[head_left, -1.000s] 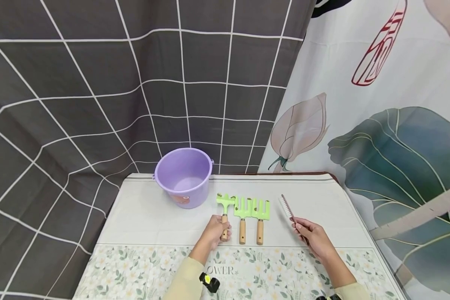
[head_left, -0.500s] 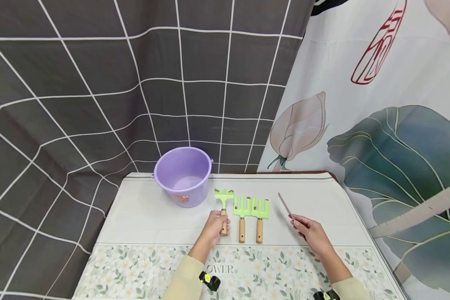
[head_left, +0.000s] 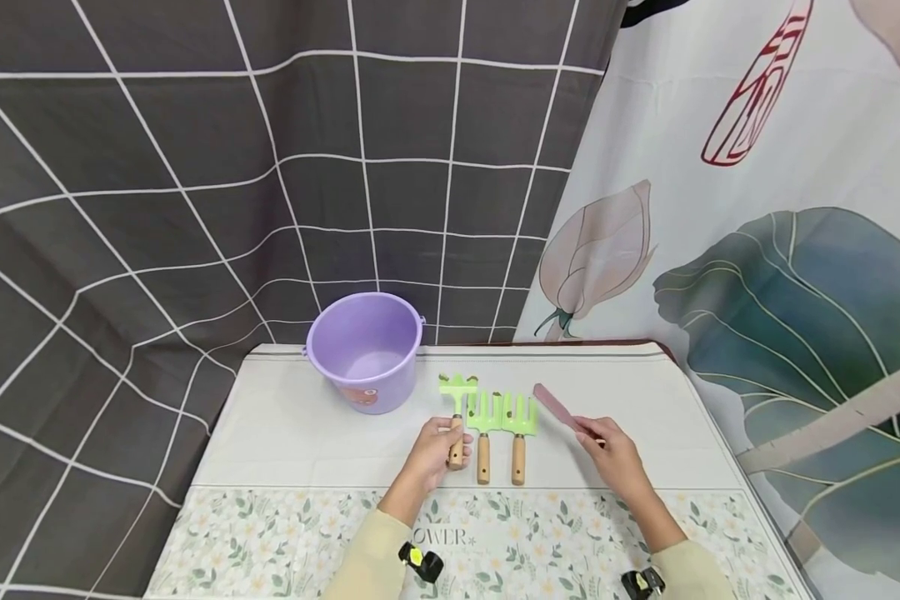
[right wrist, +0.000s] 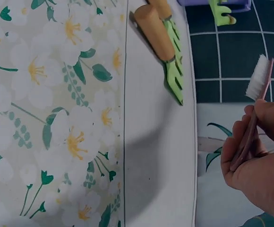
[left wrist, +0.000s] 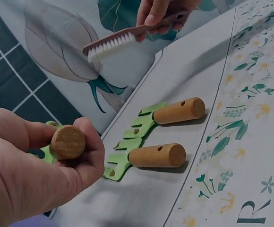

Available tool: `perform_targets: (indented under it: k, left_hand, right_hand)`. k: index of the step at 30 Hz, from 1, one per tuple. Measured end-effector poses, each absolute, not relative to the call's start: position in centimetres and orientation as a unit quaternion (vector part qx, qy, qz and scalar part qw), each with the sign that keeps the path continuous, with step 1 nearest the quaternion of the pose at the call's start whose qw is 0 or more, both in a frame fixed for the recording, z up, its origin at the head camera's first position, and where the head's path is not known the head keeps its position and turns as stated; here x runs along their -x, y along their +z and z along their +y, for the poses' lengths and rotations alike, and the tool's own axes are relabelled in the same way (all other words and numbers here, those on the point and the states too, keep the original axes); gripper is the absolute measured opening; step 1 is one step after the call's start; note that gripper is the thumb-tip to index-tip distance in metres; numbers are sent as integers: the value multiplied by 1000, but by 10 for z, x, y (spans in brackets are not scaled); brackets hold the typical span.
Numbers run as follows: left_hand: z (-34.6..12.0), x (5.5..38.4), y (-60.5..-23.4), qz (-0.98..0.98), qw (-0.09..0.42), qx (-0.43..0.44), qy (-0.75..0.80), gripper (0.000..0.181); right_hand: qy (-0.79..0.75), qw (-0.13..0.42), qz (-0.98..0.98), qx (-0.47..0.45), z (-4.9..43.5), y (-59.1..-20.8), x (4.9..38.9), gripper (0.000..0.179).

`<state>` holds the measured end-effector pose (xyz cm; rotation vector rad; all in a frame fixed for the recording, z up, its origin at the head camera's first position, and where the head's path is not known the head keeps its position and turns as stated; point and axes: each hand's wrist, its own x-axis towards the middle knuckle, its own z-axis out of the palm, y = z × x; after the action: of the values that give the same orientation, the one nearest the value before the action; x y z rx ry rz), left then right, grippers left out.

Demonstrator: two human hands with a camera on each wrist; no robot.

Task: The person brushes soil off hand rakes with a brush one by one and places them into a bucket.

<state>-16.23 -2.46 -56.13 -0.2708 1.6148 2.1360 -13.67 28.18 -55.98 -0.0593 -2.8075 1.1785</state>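
My left hand (head_left: 429,454) grips the wooden handle of a small green garden rake (head_left: 457,395), its toothed head pointing away from me. In the left wrist view the round end of that handle (left wrist: 68,142) shows between thumb and fingers. My right hand (head_left: 613,457) holds a brush (head_left: 555,406) by its handle, raised over the table. White bristles (left wrist: 112,46) face down in the left wrist view, and the flat pinkish-brown back shows in the head view. Two green hand forks (head_left: 483,417) with wooden handles lie side by side between my hands.
A purple bucket (head_left: 367,354) stands at the table's back left, open side up. The table (head_left: 292,450) has a white cloth with a floral front band. A dark gridded curtain (head_left: 195,167) and a white patterned one (head_left: 615,150) hang behind it.
The brush has moved left and turned, so its back now shows instead of the bristles. My left hand has lifted the rake slightly and shifted it right, near the forks.
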Motion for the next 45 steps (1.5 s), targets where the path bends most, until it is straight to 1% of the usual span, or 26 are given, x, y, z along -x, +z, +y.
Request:
perform_targets:
  k: [6, 12, 20, 23, 33, 45]
  left_hand:
    - [-23, 162, -559, 593, 231, 86, 766, 38]
    - [-20, 161, -557, 604, 230, 82, 759, 36]
    - [-17, 157, -555, 604, 241, 69, 757, 36]
    - [-16, 157, -555, 619, 243, 65, 744, 37]
    - [-12, 154, -554, 631, 247, 50, 734, 37]
    - [-7, 152, -554, 626, 252, 52, 736, 37]
  right_hand:
    - [369, 75, -926, -17, 273, -559, 143, 27]
    - [326, 96, -939, -53, 265, -556, 149, 24]
    - [283, 83, -954, -61, 253, -549, 155, 19]
    - [270, 89, -955, -78, 250, -551, 155, 18]
    - [237, 147, -943, -183, 247, -560, 157, 18]
    - [184, 220, -927, -242, 247, -567, 163, 22]
